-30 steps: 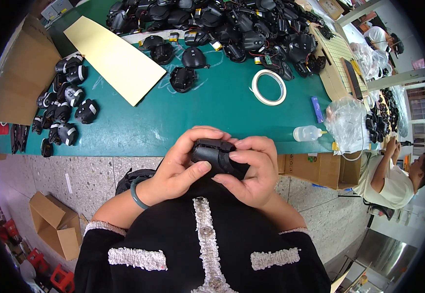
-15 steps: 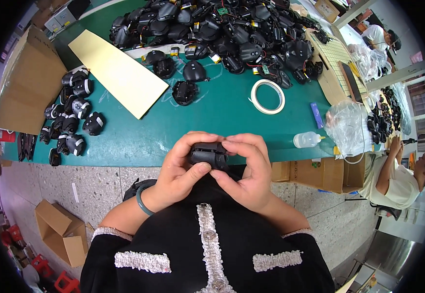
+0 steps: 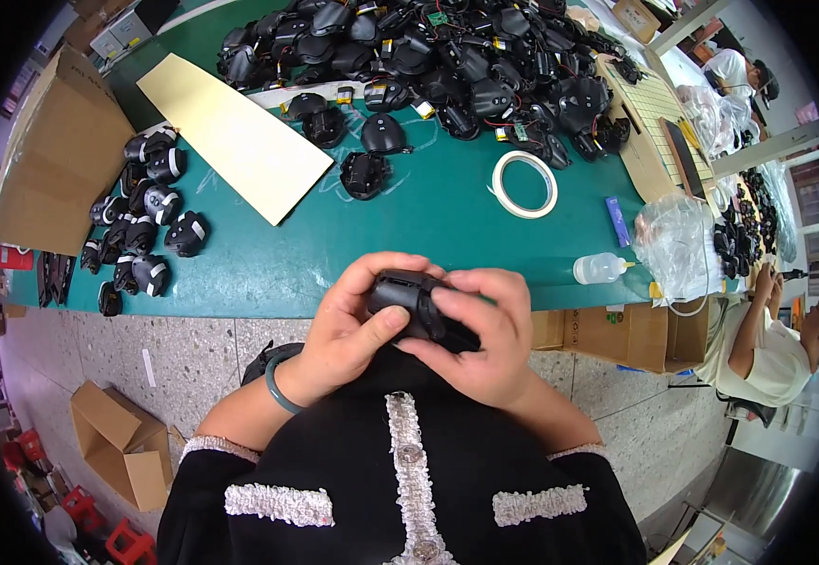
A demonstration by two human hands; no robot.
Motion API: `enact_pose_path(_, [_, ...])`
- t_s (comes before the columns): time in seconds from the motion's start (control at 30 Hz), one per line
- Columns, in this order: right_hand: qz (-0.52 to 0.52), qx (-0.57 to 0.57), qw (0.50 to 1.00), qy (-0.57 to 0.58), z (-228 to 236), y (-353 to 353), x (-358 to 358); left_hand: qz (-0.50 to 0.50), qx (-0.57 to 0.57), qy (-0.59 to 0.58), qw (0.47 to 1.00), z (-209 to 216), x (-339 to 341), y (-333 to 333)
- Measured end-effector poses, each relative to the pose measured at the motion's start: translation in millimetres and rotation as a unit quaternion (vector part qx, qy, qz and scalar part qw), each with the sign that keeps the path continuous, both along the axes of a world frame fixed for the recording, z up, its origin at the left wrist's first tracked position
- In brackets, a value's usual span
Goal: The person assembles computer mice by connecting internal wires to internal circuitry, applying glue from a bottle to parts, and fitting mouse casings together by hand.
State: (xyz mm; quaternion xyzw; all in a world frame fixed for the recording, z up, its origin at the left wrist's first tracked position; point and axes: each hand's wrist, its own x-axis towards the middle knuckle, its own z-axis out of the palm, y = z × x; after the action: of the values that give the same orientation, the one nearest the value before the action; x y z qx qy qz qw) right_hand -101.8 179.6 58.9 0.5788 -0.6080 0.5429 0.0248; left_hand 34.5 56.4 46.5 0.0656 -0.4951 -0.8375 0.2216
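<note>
A black rounded plastic device housing (image 3: pixel 400 299) is held between both hands above my lap, just in front of the green table's near edge. My left hand (image 3: pixel 353 315) is closed round its left side, the thumb pressed on the near face. My right hand (image 3: pixel 485 325) grips the right end with thumb and fingers, which partly hide that end. On the table beyond lie similar housings: a single one (image 3: pixel 365 175) and another (image 3: pixel 383 135) with a smooth top. Farther back is a big heap of black housings (image 3: pixel 466 64) with small batteries, wires and green circuit boards.
On the left, taped black units (image 3: pixel 185 234) stand by a cardboard box (image 3: pixel 56 151) and a cream board (image 3: pixel 240 141). A tape roll (image 3: pixel 553 193), squeeze bottle (image 3: pixel 598 268) and plastic bag (image 3: pixel 668 240) are on the right. A co-worker (image 3: pixel 767 330) sits at far right.
The housing has been turned in my hands, and a longer black end shows beside my right hand. My right fingers have shifted along it. The whole view has moved slightly.
</note>
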Motion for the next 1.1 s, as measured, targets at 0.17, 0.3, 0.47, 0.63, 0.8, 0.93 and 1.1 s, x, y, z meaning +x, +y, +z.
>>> enact_pose_path(0.17, [-0.039,0.084,0.973,0.211,9,2,-4,0.005,-0.012,-0.107,0.994,-1,-2,-4])
enact_pose_path(0.3, [-0.035,0.099,0.988,0.113,10,-1,-16,-0.033,0.006,-0.086,0.996,9,0,-10])
enact_pose_path(0.47, [0.036,0.144,0.988,-0.048,13,9,-28,-0.125,0.034,-0.066,0.989,2,0,-16])
enact_pose_path(0.63, [0.064,0.131,0.985,-0.089,13,8,-34,-0.124,0.050,-0.072,0.988,-2,0,-11])
enact_pose_path(0.8, [0.064,0.163,0.954,-0.244,4,14,-31,-0.119,0.061,-0.059,0.989,-7,-2,-12])
enact_pose_path(0.93, [0.088,0.137,0.945,-0.285,5,15,-31,-0.116,0.065,-0.060,0.989,-5,-1,-12])
enact_pose_path(1.1, [0.074,0.128,0.954,-0.259,8,17,-29,-0.119,0.068,-0.047,0.989,-5,-1,-13])
